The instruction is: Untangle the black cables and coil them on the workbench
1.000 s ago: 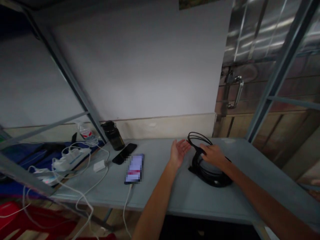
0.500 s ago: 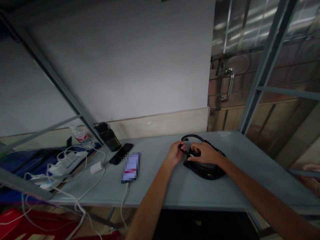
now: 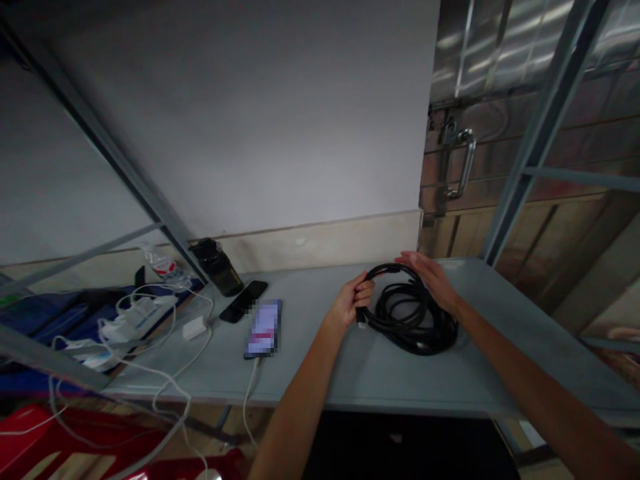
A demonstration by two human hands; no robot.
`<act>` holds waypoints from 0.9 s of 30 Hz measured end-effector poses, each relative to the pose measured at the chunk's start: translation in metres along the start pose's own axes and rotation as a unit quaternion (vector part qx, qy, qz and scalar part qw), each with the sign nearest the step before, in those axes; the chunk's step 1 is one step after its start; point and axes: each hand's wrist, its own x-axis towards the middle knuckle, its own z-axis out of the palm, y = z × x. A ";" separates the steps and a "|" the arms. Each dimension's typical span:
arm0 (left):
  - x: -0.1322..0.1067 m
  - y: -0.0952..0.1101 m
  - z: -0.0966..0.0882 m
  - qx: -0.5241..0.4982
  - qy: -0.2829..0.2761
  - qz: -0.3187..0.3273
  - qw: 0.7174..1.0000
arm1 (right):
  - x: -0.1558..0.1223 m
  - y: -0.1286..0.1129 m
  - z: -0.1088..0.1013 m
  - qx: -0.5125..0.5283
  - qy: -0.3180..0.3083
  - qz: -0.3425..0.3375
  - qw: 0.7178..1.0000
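A coil of black cable lies on the grey table, right of centre. My left hand is closed on the coil's left side, pinching the strands together. My right hand rests on the coil's far edge with its fingers stretched out flat over the top loop.
A lit phone on a white charging lead lies left of the hands, with a dark phone and a black bottle behind it. White chargers and cables clutter the far left. A metal door with a handle stands at the right.
My left hand went from open beside the coil to gripping its left side. My right hand lifted off the middle of the coil and now lies flat on its far edge.
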 end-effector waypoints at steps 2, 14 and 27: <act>-0.002 -0.003 0.000 0.032 -0.023 -0.046 0.998 | -0.004 -0.003 0.000 0.095 -0.074 0.091 0.989; 0.010 -0.014 -0.004 0.117 0.010 0.012 0.993 | -0.009 -0.006 0.016 0.129 -0.123 0.219 0.959; 0.022 -0.026 -0.014 0.191 0.106 0.210 0.953 | 0.003 0.013 0.006 0.224 0.100 0.199 0.949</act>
